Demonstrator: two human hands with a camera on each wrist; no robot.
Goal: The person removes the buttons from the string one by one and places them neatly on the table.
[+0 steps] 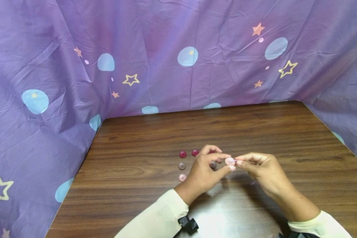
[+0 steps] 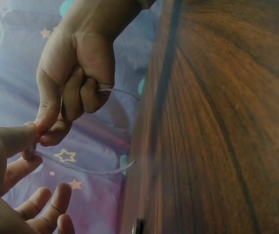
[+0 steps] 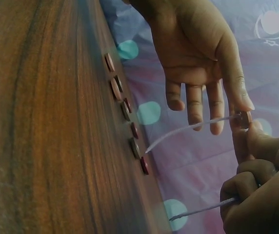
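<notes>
Between thumb and index finger, my left hand (image 1: 203, 172) pinches a pale pink button (image 1: 230, 161) upright above the table. My right hand (image 1: 266, 172) pinches a thin lilac cord (image 3: 186, 129) close against the button's face. One length of cord hangs from the button on the left hand's side. Another tail comes out of the right hand's curled lower fingers. On the table near the left hand lie dark red buttons (image 1: 182, 154), greyish-brown buttons (image 1: 182, 166) and a pink button (image 1: 182, 178). The left hand partly covers some of them.
The brown wood-grain table (image 1: 131, 198) reaches back to a purple curtain (image 1: 154, 39) with stars and blue spots, which also hangs along both sides. A black wrist device (image 1: 188, 224) sits at the left sleeve.
</notes>
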